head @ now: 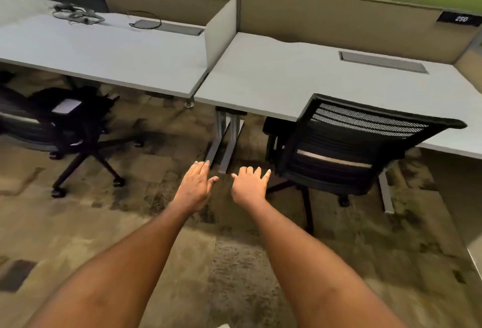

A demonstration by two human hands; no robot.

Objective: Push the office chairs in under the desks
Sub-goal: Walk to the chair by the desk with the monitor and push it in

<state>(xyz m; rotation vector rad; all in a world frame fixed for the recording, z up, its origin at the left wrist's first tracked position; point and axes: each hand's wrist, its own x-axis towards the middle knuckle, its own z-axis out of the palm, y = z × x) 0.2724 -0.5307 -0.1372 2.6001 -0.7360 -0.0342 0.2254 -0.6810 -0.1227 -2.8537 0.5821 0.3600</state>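
Over by the left desk, one chair sits turned sideways, out past the desk's front edge. Both hands are open and hold nothing: the left hand, then the right hand. The right chair looks mostly tucked at the right desk's front edge. I think the left chair gets pushed next.

Two bare forearms, no sleeves, unadorned.
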